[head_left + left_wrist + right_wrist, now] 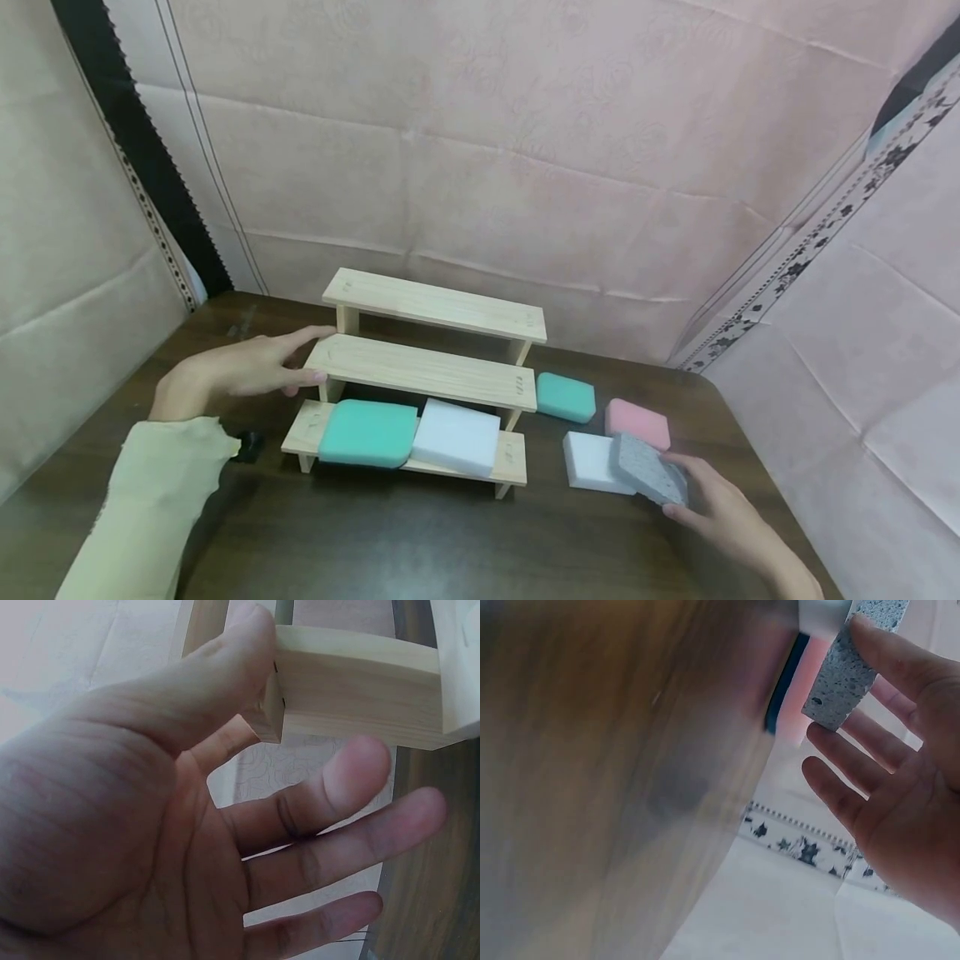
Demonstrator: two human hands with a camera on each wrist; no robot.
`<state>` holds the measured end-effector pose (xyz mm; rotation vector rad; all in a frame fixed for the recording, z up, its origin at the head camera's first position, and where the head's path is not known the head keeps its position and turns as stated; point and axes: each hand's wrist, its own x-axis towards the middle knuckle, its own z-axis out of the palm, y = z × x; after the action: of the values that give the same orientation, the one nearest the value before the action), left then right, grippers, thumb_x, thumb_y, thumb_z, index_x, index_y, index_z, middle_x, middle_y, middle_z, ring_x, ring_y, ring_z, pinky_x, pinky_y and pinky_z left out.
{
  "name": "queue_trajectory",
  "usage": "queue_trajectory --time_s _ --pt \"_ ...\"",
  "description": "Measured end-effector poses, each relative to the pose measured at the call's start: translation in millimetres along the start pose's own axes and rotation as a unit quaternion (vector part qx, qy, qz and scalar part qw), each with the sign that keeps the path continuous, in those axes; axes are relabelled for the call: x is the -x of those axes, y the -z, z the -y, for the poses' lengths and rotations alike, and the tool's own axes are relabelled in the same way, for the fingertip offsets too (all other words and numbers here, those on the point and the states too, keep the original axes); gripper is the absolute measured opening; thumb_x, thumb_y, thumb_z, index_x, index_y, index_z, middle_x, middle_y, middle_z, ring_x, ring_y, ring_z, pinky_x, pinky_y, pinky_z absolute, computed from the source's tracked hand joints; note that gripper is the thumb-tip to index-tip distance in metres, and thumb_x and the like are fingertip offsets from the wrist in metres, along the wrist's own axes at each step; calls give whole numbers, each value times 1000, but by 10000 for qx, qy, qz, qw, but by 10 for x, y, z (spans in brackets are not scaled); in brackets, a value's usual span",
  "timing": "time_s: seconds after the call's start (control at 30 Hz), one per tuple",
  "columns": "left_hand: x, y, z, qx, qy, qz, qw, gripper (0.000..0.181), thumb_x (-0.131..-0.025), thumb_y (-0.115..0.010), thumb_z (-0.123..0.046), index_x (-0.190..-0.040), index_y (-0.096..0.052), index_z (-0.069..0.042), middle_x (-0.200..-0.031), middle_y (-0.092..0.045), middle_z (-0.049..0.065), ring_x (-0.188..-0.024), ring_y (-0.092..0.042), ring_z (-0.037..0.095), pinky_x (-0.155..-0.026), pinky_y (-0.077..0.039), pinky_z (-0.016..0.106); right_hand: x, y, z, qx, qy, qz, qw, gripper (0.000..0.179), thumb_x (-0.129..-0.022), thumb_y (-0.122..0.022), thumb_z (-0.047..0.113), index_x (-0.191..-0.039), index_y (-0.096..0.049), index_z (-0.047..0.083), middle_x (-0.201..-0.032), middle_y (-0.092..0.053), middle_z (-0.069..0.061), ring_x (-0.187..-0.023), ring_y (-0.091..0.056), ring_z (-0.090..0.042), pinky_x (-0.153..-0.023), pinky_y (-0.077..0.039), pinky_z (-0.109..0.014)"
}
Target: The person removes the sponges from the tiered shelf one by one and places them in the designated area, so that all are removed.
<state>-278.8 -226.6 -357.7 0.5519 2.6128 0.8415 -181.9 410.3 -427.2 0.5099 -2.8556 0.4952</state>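
Right hand (723,512) pinches the grey block (647,468). Left hand (243,367) holds the wooden rack (423,363) by thumb and forefinger — other fingers spread. Loading looks part done: green block (369,432) and white block (456,437) on the lowest step (512,457), right of left hand; second green block (566,397), second white block (588,461) and pink block (637,422) outstanding — on the worktop (360,542), left of right hand.
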Motion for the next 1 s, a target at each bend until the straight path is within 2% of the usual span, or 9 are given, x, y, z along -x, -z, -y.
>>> queue_trajectory --time_s 0.1,0.17,0.23,0.3,0.37,0.4,0.57,0.8,1.0 --pt "3 8 -6 -23 -57 8 10000 83 -98 -58 -53 -160 -14 -18 -135 -52 22 -91 -63 20 -82 -49 58 94 14 -72 132 11 -124 9998 66 -78 -87 21 -136 -56 10 -130 -61 -9 -116 -57 -32 -94 -44 -18" --pt "-1 11 -6 -23 -92 34 9999 83 -99 -57 -51 -160 -13 -18 -135 -52 22 -90 -63 20 -81 -50 57 148 7 -114 232 21 -159 9996 66 -77 -87 21 -134 -57 9 -129 -62 -9 -114 -58 -32 -91 -38 -10" --pt "-6 12 -8 -11 -70 56 10000 83 -99 -57 -52 -160 -13 -19 -134 -53 21 -90 -63 20 -81 -50 56 187 -5 -143 295 7 -133 9995 65 -77 -87 20 -133 -57 8 -128 -62 -11 -113 -58 -34 -91 -45 -18" --pt "-11 10 -6 0 -59 69 10000 83 -99 -57 -52 -160 -13 -18 -134 -52 21 -90 -63 20 -81 -50 57 215 -19 -159 256 -60 -71 9996 65 -78 -87 18 -134 -55 6 -128 -62 -14 -114 -59 -37 -90 -52 -35" --pt "-16 5 1 -7 -49 72 10000 83 -99 -57 -52 -160 -13 -18 -132 -54 20 -90 -62 20 -81 -49 57 233 -31 -163 91 -184 69 9998 65 -80 -85 17 -135 -53 4 -129 -60 -18 -115 -58 -42 -88 -51 -52" --pt "-17 1 3 -8 -44 71 10000 83 -99 -57 -52 -160 -13 -18 -131 -55 19 -90 -62 20 -81 -49 57 239 -35 -161 7 -225 111 9997 65 -80 -84 16 -135 -53 3 -130 -59 -20 -116 -58 -44 -87 -50 -56" --pt "-22 -18 21 -15 -41 64 10000 82 -99 -56 -53 -160 -13 -18 -125 -57 17 -90 -62 21 -81 -48 58 254 -21 -193 -184 -324 232 9990 63 -83 -82 17 -136 -51 3 -131 -57 -22 -117 -56 -46 -87 -50 -56" --pt "7 -5 5 74 -90 31 9999 82 -99 -57 -53 -160 -13 -21 -139 -49 23 -92 -64 22 -84 -47 62 314 60 -305 128 -372 121 9992 65 -80 -85 16 -135 -53 3 -130 -59 -20 -114 -57 -42 -83 -53 -52" --pt "5 26 3 120 -63 63 9999 84 -98 -57 -53 -161 -11 -21 -144 -44 25 -94 -66 22 -85 -47 66 367 55 -356 54 -400 188 9990 65 -81 -84 15 -135 -51 0 -131 -57 -23 -115 -55 -46 -84 -51 -54"
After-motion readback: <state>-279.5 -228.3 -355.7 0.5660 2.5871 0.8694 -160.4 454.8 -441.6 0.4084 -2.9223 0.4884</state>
